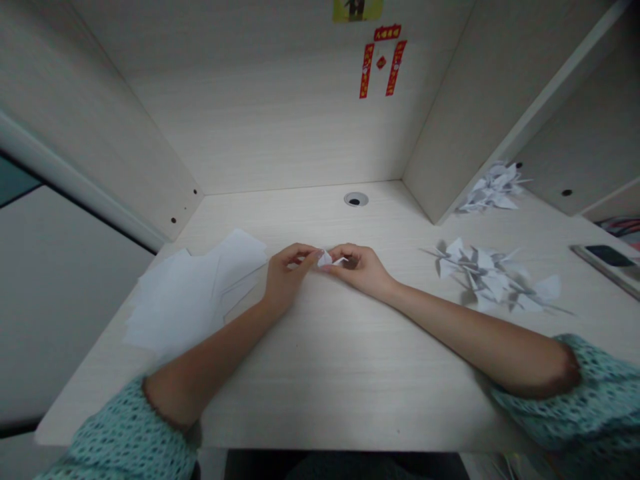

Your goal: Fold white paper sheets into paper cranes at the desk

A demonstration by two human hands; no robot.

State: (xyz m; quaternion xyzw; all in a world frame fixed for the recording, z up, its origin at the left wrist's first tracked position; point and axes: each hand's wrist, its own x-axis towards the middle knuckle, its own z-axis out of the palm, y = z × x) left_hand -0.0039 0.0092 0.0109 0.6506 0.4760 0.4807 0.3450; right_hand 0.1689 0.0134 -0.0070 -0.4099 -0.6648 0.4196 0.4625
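Between my two hands is a small folded white paper piece, probably an origami crane [325,259], held just above the middle of the desk [320,373]. My left hand [290,270] pinches its left side between thumb and fingers. From the other side, my right hand [361,267] grips it with thumb and curled fingers, and a pointed white tip shows by the fingers. Much of the folded paper is hidden by the fingertips. Loose white paper sheets [175,300] lie spread to the left of my left hand.
Several folded paper cranes [487,270] lie in a heap right of my right hand. Another heap of cranes [495,187] sits farther back, beside the upright panel [480,113]. A phone [610,263] rests at the far right. A round cable hole [356,199] is near the back wall.
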